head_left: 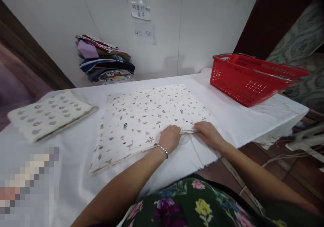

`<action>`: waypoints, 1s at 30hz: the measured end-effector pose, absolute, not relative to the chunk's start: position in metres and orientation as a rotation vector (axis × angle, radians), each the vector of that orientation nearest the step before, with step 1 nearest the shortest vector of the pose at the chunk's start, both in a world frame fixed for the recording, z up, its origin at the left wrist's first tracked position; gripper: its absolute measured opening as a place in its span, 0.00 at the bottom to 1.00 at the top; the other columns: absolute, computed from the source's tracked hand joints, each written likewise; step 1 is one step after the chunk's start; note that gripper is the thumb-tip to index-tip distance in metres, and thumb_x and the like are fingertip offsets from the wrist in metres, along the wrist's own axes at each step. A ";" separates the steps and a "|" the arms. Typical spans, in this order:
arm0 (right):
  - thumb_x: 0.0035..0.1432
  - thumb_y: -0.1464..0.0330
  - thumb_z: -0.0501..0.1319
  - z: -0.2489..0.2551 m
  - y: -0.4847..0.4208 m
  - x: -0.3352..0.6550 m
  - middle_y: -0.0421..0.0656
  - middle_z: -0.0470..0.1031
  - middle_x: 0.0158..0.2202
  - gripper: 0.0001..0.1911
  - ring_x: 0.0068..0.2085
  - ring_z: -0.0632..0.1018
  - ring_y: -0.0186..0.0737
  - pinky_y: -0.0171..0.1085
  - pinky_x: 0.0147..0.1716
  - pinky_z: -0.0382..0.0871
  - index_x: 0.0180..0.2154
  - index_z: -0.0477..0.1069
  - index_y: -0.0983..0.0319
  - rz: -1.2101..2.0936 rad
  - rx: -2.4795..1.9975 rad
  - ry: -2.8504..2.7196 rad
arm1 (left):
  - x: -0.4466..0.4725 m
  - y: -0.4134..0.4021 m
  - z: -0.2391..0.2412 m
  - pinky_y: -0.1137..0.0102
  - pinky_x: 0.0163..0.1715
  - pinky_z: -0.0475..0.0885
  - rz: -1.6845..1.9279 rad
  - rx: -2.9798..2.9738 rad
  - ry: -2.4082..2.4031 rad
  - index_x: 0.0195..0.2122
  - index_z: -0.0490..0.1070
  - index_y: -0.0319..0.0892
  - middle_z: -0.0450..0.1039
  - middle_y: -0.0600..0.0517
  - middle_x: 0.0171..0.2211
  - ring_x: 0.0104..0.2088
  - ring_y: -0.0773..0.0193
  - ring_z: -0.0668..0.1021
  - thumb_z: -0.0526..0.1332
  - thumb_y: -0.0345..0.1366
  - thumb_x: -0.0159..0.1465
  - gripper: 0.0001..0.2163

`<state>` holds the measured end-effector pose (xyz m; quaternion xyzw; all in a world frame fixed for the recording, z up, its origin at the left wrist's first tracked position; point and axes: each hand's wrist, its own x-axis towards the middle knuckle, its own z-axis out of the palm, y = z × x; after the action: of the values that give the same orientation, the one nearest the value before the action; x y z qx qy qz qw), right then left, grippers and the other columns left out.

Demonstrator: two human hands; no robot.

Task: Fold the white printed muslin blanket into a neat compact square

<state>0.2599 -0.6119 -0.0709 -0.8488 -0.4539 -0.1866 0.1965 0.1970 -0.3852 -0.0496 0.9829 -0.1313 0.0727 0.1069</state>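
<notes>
A folded white cloth with small printed figures (149, 115) lies flat in the middle of the white-covered table (235, 119). My left hand (170, 137), with a silver bracelet at the wrist, has its fingers curled on the cloth's near edge. My right hand (209, 134) rests beside it on the same near edge, close to the right corner, fingers bent and gripping the fabric's edge. Both hands pinch the edge a short way apart.
A second folded cloth with grey and pink figures (48, 114) lies at the table's left. A stack of folded coloured fabrics (106, 60) stands at the back against the wall. A red plastic basket (250, 77) sits at the right end.
</notes>
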 end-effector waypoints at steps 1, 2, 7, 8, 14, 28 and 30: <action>0.61 0.69 0.55 -0.073 -0.622 0.262 0.48 0.71 0.47 0.11 0.48 0.71 0.45 0.48 0.46 0.65 0.46 0.67 0.60 -0.567 -2.386 -1.212 | 0.197 -0.385 -0.049 0.65 0.36 0.67 0.207 2.890 -0.384 0.37 0.67 0.42 0.70 0.48 0.38 0.40 0.59 0.71 0.54 0.32 0.63 0.05; 0.61 0.69 0.54 -0.074 -0.631 0.263 0.48 0.72 0.46 0.10 0.47 0.71 0.45 0.48 0.46 0.66 0.44 0.68 0.60 -0.610 -2.394 -1.149 | 0.197 -0.384 -0.049 0.64 0.37 0.67 0.207 2.888 -0.383 0.37 0.67 0.42 0.70 0.48 0.38 0.40 0.59 0.71 0.54 0.32 0.63 0.04; 0.61 0.70 0.54 -0.076 -0.647 0.257 0.47 0.73 0.40 0.08 0.42 0.73 0.44 0.46 0.41 0.69 0.39 0.72 0.60 -0.683 -2.411 -1.009 | 0.199 -0.384 -0.052 0.64 0.37 0.67 0.222 2.878 -0.375 0.35 0.67 0.42 0.70 0.49 0.36 0.39 0.59 0.71 0.54 0.33 0.62 0.04; 0.61 0.69 0.54 -0.075 -0.645 0.255 0.47 0.73 0.40 0.09 0.41 0.73 0.43 0.46 0.40 0.69 0.40 0.72 0.59 -0.675 -2.416 -1.020 | 0.199 -0.384 -0.053 0.65 0.36 0.66 0.224 2.875 -0.374 0.35 0.66 0.43 0.70 0.49 0.36 0.39 0.59 0.71 0.54 0.33 0.62 0.04; 0.62 0.69 0.53 -0.071 -0.633 0.257 0.48 0.72 0.39 0.11 0.40 0.72 0.45 0.46 0.37 0.68 0.42 0.73 0.60 -0.681 -2.523 -1.060 | 0.200 -0.382 -0.056 0.65 0.36 0.66 0.251 2.876 -0.384 0.35 0.66 0.42 0.70 0.49 0.36 0.39 0.59 0.71 0.52 0.35 0.64 0.05; 0.63 0.69 0.53 -0.064 -0.637 0.271 0.47 0.73 0.35 0.11 0.38 0.72 0.42 0.39 0.37 0.68 0.36 0.74 0.62 -0.622 -2.564 -1.043 | 0.199 -0.383 -0.052 0.65 0.36 0.64 0.203 2.907 -0.394 0.35 0.67 0.42 0.70 0.49 0.37 0.40 0.59 0.70 0.52 0.35 0.64 0.06; 0.63 0.68 0.53 -0.066 -0.638 0.270 0.47 0.73 0.35 0.11 0.38 0.72 0.42 0.39 0.37 0.68 0.35 0.74 0.62 -0.589 -2.571 -1.040 | 0.199 -0.383 -0.050 0.66 0.36 0.64 0.193 2.911 -0.386 0.35 0.67 0.42 0.70 0.49 0.38 0.40 0.59 0.70 0.53 0.35 0.63 0.05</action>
<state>0.2700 -0.6383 -0.0657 -0.8962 -0.3624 -0.2053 0.1526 0.1990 -0.3834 -0.0504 0.9843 -0.1305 0.0653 0.0992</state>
